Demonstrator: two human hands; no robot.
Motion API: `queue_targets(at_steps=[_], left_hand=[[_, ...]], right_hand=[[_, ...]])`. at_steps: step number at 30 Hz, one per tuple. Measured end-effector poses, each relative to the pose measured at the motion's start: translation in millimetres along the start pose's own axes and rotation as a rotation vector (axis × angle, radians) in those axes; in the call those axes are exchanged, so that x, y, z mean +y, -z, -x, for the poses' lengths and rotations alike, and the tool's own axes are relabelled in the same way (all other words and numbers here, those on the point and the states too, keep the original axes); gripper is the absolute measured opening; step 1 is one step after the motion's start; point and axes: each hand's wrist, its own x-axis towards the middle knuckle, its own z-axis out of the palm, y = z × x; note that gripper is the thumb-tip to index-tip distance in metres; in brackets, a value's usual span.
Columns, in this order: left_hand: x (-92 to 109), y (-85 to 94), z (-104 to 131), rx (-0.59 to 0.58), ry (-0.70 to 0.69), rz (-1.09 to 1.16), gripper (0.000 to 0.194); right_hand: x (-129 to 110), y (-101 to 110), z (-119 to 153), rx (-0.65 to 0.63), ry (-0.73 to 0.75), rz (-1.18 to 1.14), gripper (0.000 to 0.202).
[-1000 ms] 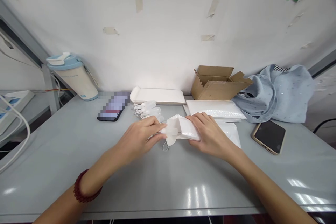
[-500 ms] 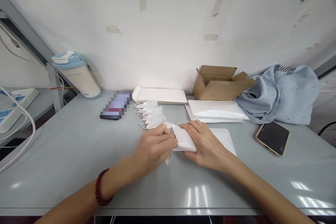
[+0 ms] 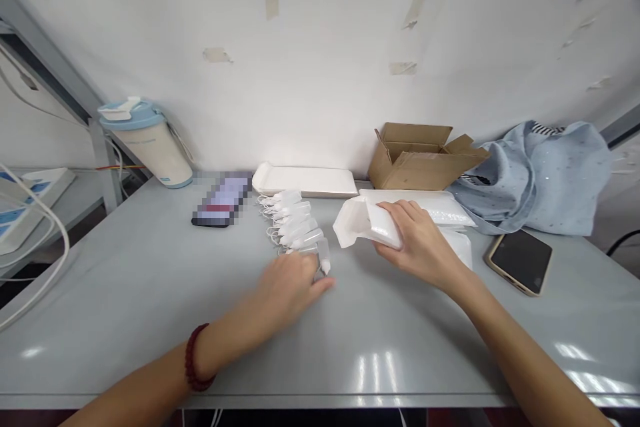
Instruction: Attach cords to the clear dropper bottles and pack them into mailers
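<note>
My right hand [image 3: 417, 243] is closed around a white bubble mailer [image 3: 383, 223], holding it tilted above the table. The mailer's mouth gapes toward the left, with its flap hanging out. Just left of it lies a row of several small translucent dropper bottles [image 3: 300, 230] with white tips and thin cord loops. My left hand [image 3: 290, 290], slightly blurred, is at the near end of this row, its thumb stretched out and apart. One dropper bottle [image 3: 324, 257] points its tip toward that thumb. The other left fingers are mostly hidden behind the hand.
White mailers [image 3: 310, 180] lie at the back, with more mailers [image 3: 440, 203] behind my right hand. An open cardboard box [image 3: 420, 163] and a light blue cloth bag [image 3: 550, 180] stand at back right. Phones [image 3: 520, 260] lie on both sides; a tumbler [image 3: 155, 147] stands at left.
My left hand has come away from the mailer and moved down and left to the bottles. My right hand has shifted right and up with the mailer, whose mouth is now open.
</note>
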Motion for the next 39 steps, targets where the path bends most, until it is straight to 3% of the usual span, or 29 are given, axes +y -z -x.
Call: queue_targets(at_steps=[3, 6, 11, 14, 17, 20, 23, 26, 29, 32, 39], left_hand=[[5.7, -12.1, -0.3, 0.017, 0.01, -0.087, 0.025], [5.4, -8.2, -2.1, -0.042, 0.0, 0.023, 0.017], [-7.0, 28.5, 0.9, -0.252, -0.039, 0.544, 0.015], [-12.2, 54.1, 6.2, -0.292, -0.037, 0.708, 0.019], [-13.6, 66.2, 9.3, -0.153, 0.015, 0.726, 0.021], [-13.5, 59.6, 8.2, 0.018, 0.0, 0.609, 0.02], [-11.8, 42.7, 4.8, 0.089, -0.12, 0.427, 0.019], [-8.2, 27.5, 2.1, 0.259, -0.301, 0.252, 0.018], [-4.2, 19.9, 1.9, 0.405, -0.398, 0.174, 0.018], [-0.8, 16.7, 3.2, 0.455, -0.414, 0.127, 0.019], [2.7, 3.4, 4.1, 0.448, -0.448, 0.138, 0.029]], right_hand=[[-3.0, -2.4, 1.5, -0.016, 0.025, 0.009, 0.042], [-2.5, -3.5, 2.1, -0.04, 0.025, 0.027, 0.043], [3.1, -1.7, 1.6, -0.056, 0.009, 0.063, 0.043], [3.3, 1.0, 1.5, -0.064, 0.006, 0.075, 0.044], [0.0, 3.3, 1.9, -0.094, 0.022, 0.061, 0.045], [-6.1, 3.7, 3.0, -0.128, 0.065, 0.021, 0.047], [-14.1, 2.3, 4.6, -0.133, 0.11, -0.02, 0.048], [-22.6, -0.4, 6.6, -0.141, 0.152, -0.066, 0.047], [-30.6, -3.2, 8.9, -0.16, 0.187, -0.101, 0.046], [-38.9, -4.5, 11.8, -0.187, 0.214, -0.14, 0.044], [-54.1, -4.1, 15.7, -0.186, 0.272, -0.164, 0.044]])
